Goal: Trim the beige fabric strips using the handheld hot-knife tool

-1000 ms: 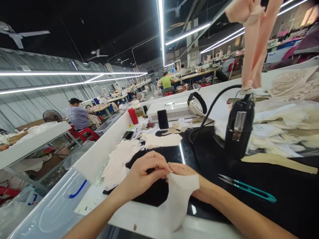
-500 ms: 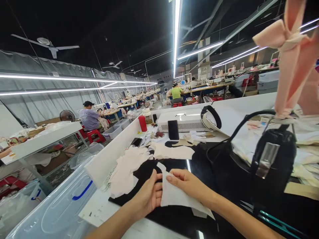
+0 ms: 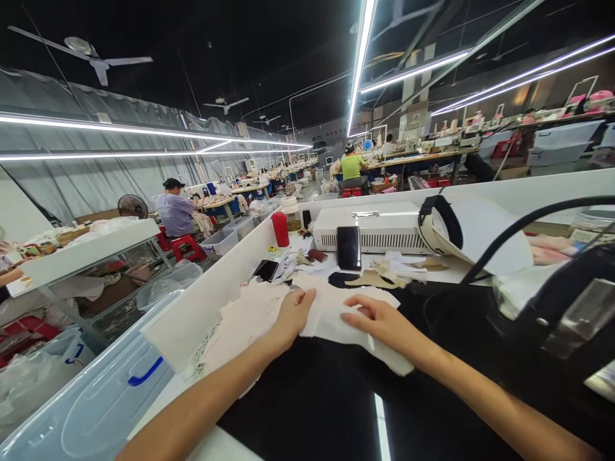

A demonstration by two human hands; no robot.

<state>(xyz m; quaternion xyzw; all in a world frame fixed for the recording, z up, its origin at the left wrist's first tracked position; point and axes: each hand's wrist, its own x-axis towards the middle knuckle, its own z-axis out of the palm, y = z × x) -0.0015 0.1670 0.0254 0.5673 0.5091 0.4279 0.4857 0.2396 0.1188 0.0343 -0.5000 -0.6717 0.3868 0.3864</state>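
Note:
A white cut fabric piece (image 3: 331,322) is spread between my hands over the stack of pale cut pieces at the back of the black worktop (image 3: 331,397). My left hand (image 3: 288,320) is closed at its left edge, fingers bent together. With fingers curled, my right hand (image 3: 377,320) holds the piece from the right, thumb lying across the cloth. The piece's lower right corner hangs toward me. Left of my left hand lies a heap of pale pink fabric pieces (image 3: 240,323).
Behind the stack are a phone (image 3: 348,248) leaning on a white vented metal box (image 3: 379,227), a red thread cone (image 3: 280,229) and fabric scraps. A black cable (image 3: 519,224) and a black device (image 3: 576,301) stand right. A lidded plastic bin (image 3: 110,397) is at left. Co-workers sit farther off.
Both hands have moved forward, away from me, carrying the white fabric piece over the stack. My view has turned right and the pink bow has left it.

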